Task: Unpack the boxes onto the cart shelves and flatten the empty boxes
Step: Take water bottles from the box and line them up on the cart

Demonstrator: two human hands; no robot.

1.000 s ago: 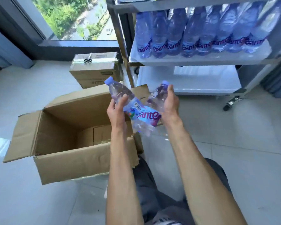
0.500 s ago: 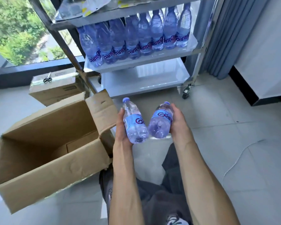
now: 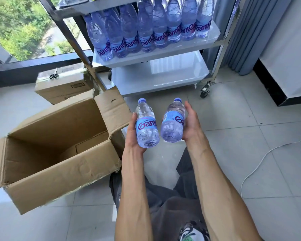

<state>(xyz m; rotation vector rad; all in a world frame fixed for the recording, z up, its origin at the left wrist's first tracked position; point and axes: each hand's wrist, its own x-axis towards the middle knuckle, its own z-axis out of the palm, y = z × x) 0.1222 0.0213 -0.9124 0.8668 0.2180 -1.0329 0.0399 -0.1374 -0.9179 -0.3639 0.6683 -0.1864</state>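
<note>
Cardboard, brown: large open box [image 3: 56, 153] fills the left of the frame, flaps up, interior showing only its bottom panels. Steel-framed cart with white shelves [image 3: 163, 54] stands at upper centre; a row of clear blue-labelled water bottles [image 3: 146, 32] crowds the middle shelf, bottom shelf [image 3: 156, 79] bare white. Second, sealed cardboard box [image 3: 64, 86] sits left of the cart, small scissors [image 3: 53, 75] on top. White cable [image 3: 261, 162] trails over grey tiles at right. At centre, the left hand [image 3: 134, 134] has its fingers wrapped round one clear plastic water bottle [image 3: 146, 126]; the right hand [image 3: 189, 124] cradles and grips another [image 3: 173, 122]. Both bottles point caps toward the cart, just apart.
</note>
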